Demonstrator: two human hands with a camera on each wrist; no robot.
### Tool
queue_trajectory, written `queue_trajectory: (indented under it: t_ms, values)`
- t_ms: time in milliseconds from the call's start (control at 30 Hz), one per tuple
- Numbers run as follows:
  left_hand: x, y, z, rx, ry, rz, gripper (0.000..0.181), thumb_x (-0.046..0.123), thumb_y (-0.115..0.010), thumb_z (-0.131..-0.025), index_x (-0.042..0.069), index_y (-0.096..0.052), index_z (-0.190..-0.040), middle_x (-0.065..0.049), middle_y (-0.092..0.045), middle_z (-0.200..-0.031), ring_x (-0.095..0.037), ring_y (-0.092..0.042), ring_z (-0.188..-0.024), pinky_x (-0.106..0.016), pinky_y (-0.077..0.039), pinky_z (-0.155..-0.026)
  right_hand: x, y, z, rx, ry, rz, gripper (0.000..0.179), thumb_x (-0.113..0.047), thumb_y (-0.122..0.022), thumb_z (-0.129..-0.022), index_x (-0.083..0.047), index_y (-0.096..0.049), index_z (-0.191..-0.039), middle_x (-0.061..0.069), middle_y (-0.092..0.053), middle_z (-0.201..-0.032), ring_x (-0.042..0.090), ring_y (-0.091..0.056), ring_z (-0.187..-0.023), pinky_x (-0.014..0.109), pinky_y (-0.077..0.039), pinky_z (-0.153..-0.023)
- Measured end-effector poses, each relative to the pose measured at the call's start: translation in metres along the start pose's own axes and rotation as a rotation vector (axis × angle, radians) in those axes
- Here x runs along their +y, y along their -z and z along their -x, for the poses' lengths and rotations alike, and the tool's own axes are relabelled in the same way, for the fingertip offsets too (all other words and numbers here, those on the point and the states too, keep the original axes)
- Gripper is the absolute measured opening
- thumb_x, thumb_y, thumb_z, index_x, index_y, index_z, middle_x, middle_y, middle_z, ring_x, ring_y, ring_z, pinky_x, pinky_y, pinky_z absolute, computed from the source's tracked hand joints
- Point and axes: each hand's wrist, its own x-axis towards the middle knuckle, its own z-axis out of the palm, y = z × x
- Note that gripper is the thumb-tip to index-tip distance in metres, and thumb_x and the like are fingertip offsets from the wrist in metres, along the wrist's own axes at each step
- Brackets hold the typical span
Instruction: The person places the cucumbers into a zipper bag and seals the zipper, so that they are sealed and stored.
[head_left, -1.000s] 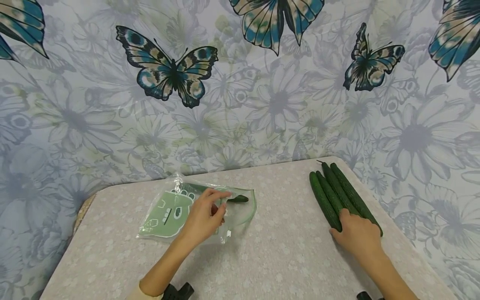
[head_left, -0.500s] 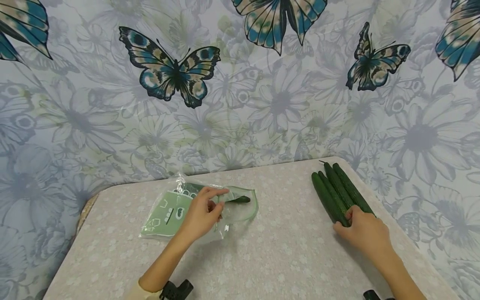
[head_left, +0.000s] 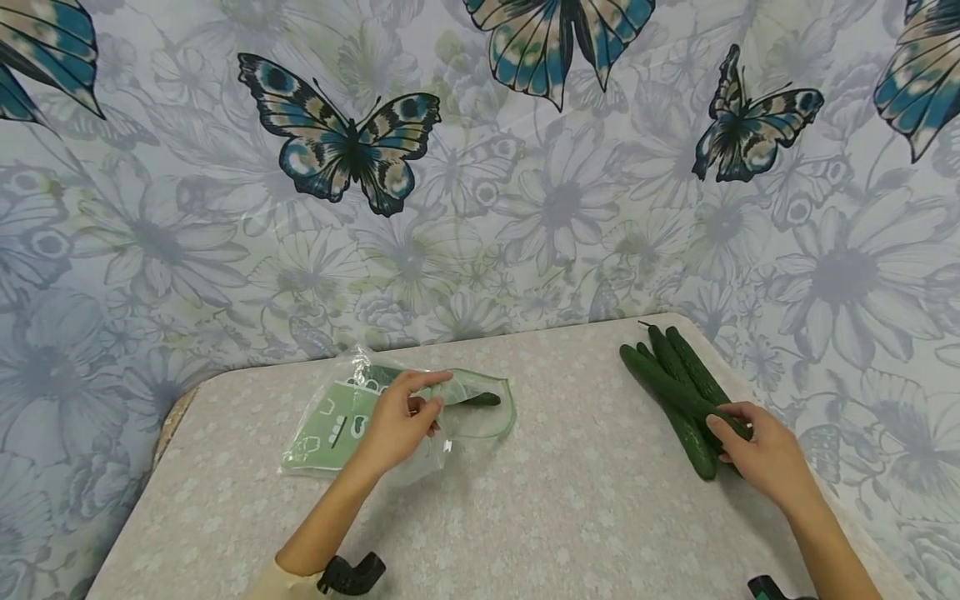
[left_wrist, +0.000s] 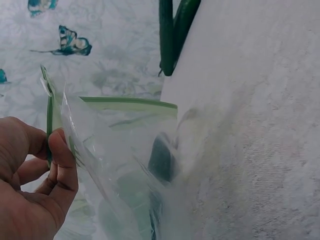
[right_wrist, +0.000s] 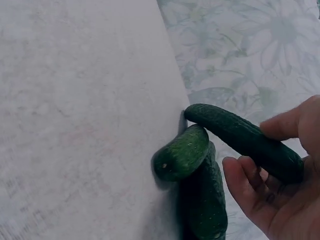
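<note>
Left hand (head_left: 397,425) pinching a clear bag (head_left: 330,433), right hand (head_left: 767,452) gripping a cucumber (head_left: 673,382)

The bag lies on the table's (head_left: 562,492) left — another cucumber (head_left: 483,399) inside; the gripped one slants over three more cucumbers (head_left: 694,450) at right.

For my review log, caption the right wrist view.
Right-hand grip holding one cucumber, two others near the table edge.

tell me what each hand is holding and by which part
The right hand holds a cucumber by the end nearer the person; the left hand pinches the clear plastic bag at its green-edged mouth.
</note>
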Motion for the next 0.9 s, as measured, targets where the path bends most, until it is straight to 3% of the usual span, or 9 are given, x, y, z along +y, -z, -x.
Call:
queue_trajectory:
  t_ms: [200, 400, 600, 900]
  values:
    - [0.003, 0.004, -0.003, 0.007, -0.010, 0.011, 0.040, 0.006, -0.061, -0.106, 0.016, -0.069, -0.144, -0.023, -0.055, -0.141, -0.015, -0.069, -0.061, -0.040, -0.063, -0.063, 0.006, -0.004, -0.001, 0.043, 0.017, -0.020, 0.063, -0.045, -0.038, -0.117, 0.008, -0.044, -0.151, 0.017, -0.078, -0.094, 0.015, -0.074, -0.075, 0.029, -0.054, -0.065]
    - [0.009, 0.004, -0.002, 0.005, -0.002, -0.010, 0.040, 0.008, -0.061, -0.107, 0.022, -0.070, -0.143, -0.015, -0.057, -0.141, -0.018, -0.068, -0.061, -0.036, -0.060, -0.058, 0.011, -0.011, 0.001, 0.131, 0.060, -0.039, 0.055, -0.040, -0.041, -0.117, 0.005, -0.048, -0.149, 0.023, -0.075, -0.106, 0.008, -0.071, -0.070, 0.027, -0.052, -0.060]
    - [0.015, -0.001, 0.000, 0.011, -0.048, -0.058, 0.041, 0.008, -0.060, -0.107, 0.024, -0.070, -0.143, -0.012, -0.058, -0.136, -0.029, -0.067, -0.061, -0.030, -0.053, -0.051, 0.013, -0.014, 0.002, 0.175, 0.096, -0.087, 0.053, -0.038, -0.043, -0.117, 0.004, -0.049, -0.149, 0.031, -0.072, -0.119, 0.000, -0.068, -0.071, 0.026, -0.055, -0.060]
    - [0.026, -0.005, 0.003, 0.027, -0.102, -0.110, 0.040, 0.005, -0.059, -0.107, 0.016, -0.069, -0.144, -0.011, -0.058, -0.132, -0.011, -0.060, -0.056, -0.029, -0.051, -0.049, 0.008, -0.011, 0.007, 0.196, 0.191, -0.126, 0.046, -0.032, -0.045, -0.117, 0.003, -0.052, -0.145, 0.028, -0.074, -0.117, -0.002, -0.070, -0.075, 0.022, -0.058, -0.066]
